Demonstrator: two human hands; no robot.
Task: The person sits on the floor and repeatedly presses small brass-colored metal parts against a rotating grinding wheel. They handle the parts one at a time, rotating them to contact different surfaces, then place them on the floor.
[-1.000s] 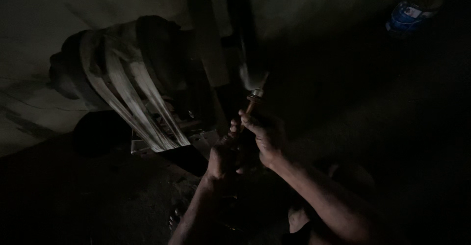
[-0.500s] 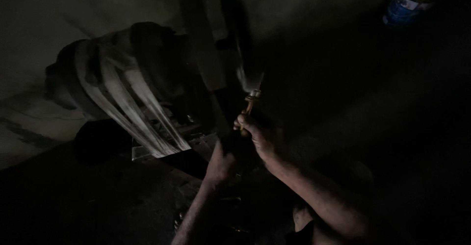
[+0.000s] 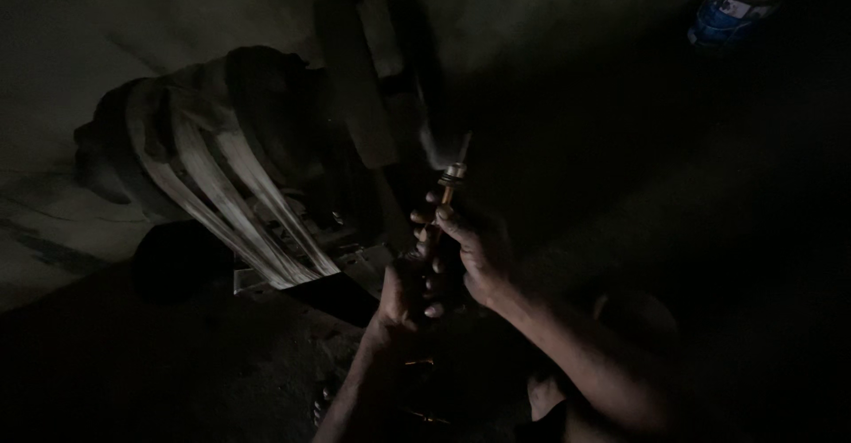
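The scene is very dark. My right hand (image 3: pixel 470 252) grips a slim tool (image 3: pixel 450 184) with an orange-brown handle, a metal collar and a thin metal tip that points up toward a spinning grinding wheel (image 3: pixel 425 133). My left hand (image 3: pixel 403 292) sits just below and left of it, fingers curled around the lower end of the same tool. Left of the hands is a bulky motor housing (image 3: pixel 213 150) wrapped in pale cloth strips.
A dark upright belt or guard (image 3: pixel 355 79) runs up beside the wheel. A blue and white tin (image 3: pixel 731 4) stands at the far upper right on the dim floor. A round dark object (image 3: pixel 173 261) lies under the motor.
Both hands and the tool have stayed at the wheel, shifting only slightly; the view has drifted a little.
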